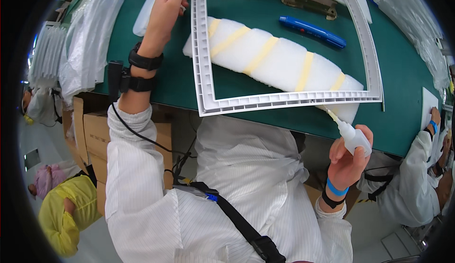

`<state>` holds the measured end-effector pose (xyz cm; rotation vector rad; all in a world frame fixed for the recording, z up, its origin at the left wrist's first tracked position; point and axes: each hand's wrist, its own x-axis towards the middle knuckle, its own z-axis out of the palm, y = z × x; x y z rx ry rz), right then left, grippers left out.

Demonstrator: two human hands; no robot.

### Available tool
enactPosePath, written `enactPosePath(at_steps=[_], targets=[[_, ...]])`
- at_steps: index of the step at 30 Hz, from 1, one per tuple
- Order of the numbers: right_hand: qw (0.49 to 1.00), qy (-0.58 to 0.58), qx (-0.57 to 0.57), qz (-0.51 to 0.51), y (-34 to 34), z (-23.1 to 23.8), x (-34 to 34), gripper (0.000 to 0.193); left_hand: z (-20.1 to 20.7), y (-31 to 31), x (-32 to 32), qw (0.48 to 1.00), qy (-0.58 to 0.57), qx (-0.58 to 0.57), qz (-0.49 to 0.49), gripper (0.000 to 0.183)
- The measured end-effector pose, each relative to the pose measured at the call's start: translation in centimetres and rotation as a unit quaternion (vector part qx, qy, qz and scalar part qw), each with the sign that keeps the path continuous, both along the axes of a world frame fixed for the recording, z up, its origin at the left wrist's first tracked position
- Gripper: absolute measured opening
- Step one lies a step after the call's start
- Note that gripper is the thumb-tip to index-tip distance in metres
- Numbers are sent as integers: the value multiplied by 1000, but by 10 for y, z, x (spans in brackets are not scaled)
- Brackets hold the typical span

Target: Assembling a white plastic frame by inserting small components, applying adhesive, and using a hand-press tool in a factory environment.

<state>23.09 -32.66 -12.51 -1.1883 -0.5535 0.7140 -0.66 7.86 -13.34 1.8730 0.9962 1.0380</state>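
A white rectangular plastic frame with a ribbed edge lies tilted over the green table. My left hand is closed at its upper left side, the fingertips at the frame's edge and partly hidden. In my right hand is a small white squeeze bottle with a thin yellowish nozzle. The nozzle tip points up at the frame's near bar, close to its lower edge. Under the frame rests a long white foam pad wrapped with yellow tape strips.
A blue marker and a worn metal block lie on the green table inside the frame's outline. Plastic-wrapped parts stand at the left, above cardboard boxes. Plastic bags lie at the far right. Co-workers sit on both sides.
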Motion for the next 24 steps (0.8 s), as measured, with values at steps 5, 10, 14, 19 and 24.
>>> enactPosePath(at_steps=[5,10,14,19,24], targets=[[999,-37,-27,-8,-1,4,5,53,19,-35,26,998,36,-58,-5,44],[997,-64,-44,7,-1,8,9,50,17,-36,23,995,16,-95,0,49],[994,-81,-67,-3,1,14,11,45,17,-37,21,996,11,-93,1,49],[986,-144,-88,-11,4,34,11,38,25,-42,25,989,-18,-145,-23,46],[957,-258,-132,-29,10,53,9,35,-2,-13,12,993,-8,-83,-78,37]])
